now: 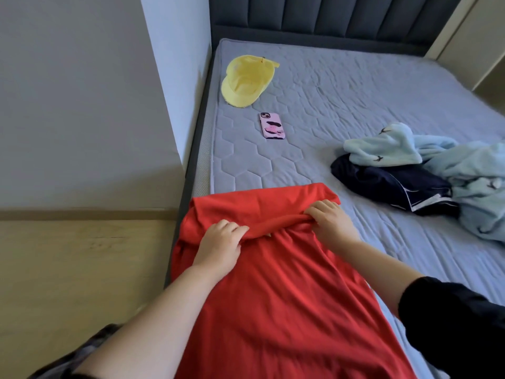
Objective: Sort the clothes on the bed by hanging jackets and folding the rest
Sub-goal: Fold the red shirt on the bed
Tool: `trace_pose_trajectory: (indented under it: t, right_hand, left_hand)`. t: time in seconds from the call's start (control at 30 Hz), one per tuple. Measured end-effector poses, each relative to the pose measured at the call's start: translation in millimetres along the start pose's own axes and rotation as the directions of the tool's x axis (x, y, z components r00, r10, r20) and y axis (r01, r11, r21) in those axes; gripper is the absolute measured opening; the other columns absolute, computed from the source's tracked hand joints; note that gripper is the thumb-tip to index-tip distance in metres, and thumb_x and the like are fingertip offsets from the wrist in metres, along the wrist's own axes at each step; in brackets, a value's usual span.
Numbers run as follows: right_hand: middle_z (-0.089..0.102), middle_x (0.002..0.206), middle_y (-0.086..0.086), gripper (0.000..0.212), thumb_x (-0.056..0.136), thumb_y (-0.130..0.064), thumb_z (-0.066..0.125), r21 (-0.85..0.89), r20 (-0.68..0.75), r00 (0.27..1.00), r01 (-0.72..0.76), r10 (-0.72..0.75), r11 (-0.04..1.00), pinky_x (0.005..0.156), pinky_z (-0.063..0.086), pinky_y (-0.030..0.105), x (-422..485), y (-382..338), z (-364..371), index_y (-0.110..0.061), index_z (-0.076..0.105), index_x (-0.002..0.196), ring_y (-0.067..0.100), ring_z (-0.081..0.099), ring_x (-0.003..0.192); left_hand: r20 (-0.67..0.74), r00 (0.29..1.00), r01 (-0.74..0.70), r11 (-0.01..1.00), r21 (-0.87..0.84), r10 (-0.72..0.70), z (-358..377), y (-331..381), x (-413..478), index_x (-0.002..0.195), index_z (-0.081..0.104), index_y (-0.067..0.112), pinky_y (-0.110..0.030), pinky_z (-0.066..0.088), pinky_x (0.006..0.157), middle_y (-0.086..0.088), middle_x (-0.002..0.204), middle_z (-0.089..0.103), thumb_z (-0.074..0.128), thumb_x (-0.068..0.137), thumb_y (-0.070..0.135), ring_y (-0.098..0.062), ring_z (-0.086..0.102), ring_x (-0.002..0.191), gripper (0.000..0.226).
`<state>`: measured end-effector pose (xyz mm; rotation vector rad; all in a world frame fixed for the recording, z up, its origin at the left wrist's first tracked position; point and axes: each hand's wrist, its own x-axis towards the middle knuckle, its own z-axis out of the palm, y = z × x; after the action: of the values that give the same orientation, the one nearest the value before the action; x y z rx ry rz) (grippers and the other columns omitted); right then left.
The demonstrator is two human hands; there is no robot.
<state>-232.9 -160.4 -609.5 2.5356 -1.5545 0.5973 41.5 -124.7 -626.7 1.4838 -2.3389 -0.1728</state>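
Observation:
A red garment (287,291) lies stretched along the near left part of the grey quilted mattress (341,91). Its far end is folded back toward me. My left hand (221,242) grips the folded edge on the left side. My right hand (330,220) grips the same bunched edge on the right. To the right on the mattress lie a dark navy garment with white piping (393,184) and a crumpled light blue fleecy garment (448,170) partly on top of it.
A yellow cap (246,80) lies near the head of the bed on the left. A phone in a pink case (272,126) lies below it. A dark padded headboard (328,17) stands at the far end; a wall (82,105) runs along the left.

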Motion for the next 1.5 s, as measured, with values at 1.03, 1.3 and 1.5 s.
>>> trace_pose_trajectory:
  t: [1.03, 1.3, 1.5]
  right_hand:
    - [0.059, 0.073, 0.009, 0.024, 0.088, -0.03, 0.065, 0.568, 0.476, 0.261, -0.82, 0.84, -0.067, 0.058, 0.042, 0.029, 7, 40, 19, -0.007, 0.067, 0.093, 0.018, 0.051, 0.062]
    - [0.054, 0.079, 0.012, 0.033, 0.098, -0.008, 0.048, 0.675, 0.603, 0.21, -0.648, 0.77, -0.352, 0.064, 0.043, 0.034, 22, 34, 11, 0.009, 0.051, 0.126, 0.022, 0.053, 0.069]
    - [0.068, 0.104, 0.013, 0.032, 0.105, -0.017, 0.032, 0.521, 0.84, 0.169, -0.518, 0.515, -0.679, 0.102, 0.04, 0.041, 18, 23, 4, -0.004, 0.056, 0.119, 0.025, 0.066, 0.103]
  left_hand:
    - [-0.006, 0.572, 0.748, 0.525, -0.407, -0.82, -2, -59, 21, 0.12, 0.058, 0.003, -0.039, 0.04, 0.091, -0.02, 0.12, 0.057, 0.065, 0.087, 0.031, -0.036, 0.053, 0.111, 0.044]
    - [0.201, 0.629, 0.775, 0.626, -0.084, -0.751, -12, -66, 22, 0.076, 0.058, 0.008, -0.034, 0.041, 0.065, -0.016, 0.092, 0.068, 0.065, 0.084, 0.043, -0.035, 0.063, 0.089, 0.036]
    - [0.382, 0.539, 0.714, 0.168, -0.679, -0.75, -15, -63, 22, 0.084, 0.062, 0.012, -0.032, 0.044, 0.068, -0.016, 0.097, 0.067, 0.056, 0.095, 0.023, -0.026, 0.061, 0.08, 0.017]
